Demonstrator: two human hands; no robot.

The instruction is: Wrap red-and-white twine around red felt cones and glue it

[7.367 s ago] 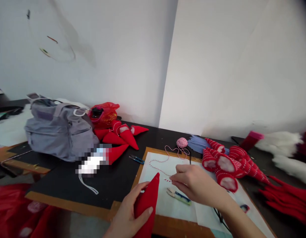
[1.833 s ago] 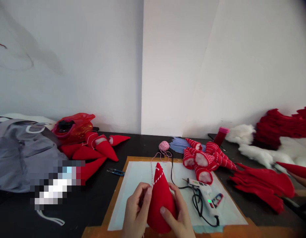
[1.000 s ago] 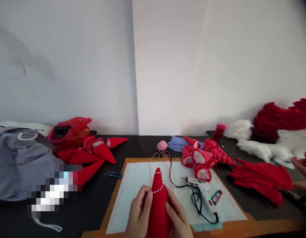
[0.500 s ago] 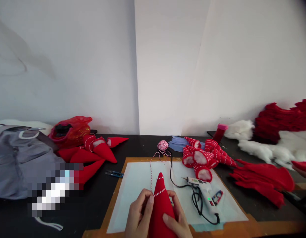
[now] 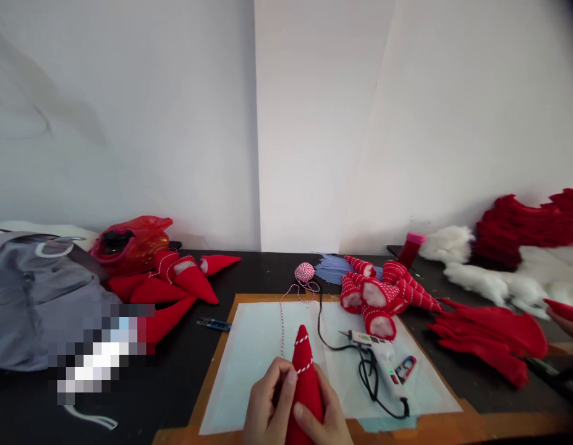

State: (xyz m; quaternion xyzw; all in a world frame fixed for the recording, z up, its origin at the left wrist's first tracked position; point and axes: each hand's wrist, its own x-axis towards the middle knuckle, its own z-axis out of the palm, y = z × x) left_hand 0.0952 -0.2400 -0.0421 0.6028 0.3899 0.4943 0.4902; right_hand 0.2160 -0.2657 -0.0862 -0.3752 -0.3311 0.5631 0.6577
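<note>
A red felt cone (image 5: 305,388) points upward at the bottom centre, with red-and-white twine wound round its upper part. My right hand (image 5: 327,411) wraps round the cone from the right, thumb across its front. At the cone's left side, my left hand (image 5: 271,398) pinches the red-and-white twine (image 5: 282,327) between thumb and forefinger. The twine runs back across the white sheet to a twine ball (image 5: 305,272). To the right lies a white glue gun (image 5: 383,358) with a black cord. The cone's base is out of view.
Stuffed cones wound with twine (image 5: 379,293) are heaped behind the glue gun. Plain red cones (image 5: 193,283) and blue thread snips (image 5: 214,324) lie left. Red fabric pieces (image 5: 492,340), white stuffing (image 5: 481,281) and another person's hand (image 5: 567,322) are at right. A grey bag (image 5: 40,303) stands far left.
The cone has turned a little in my hands, and the twine band now slants across its right side. Both hands have shifted slightly, keeping their hold.
</note>
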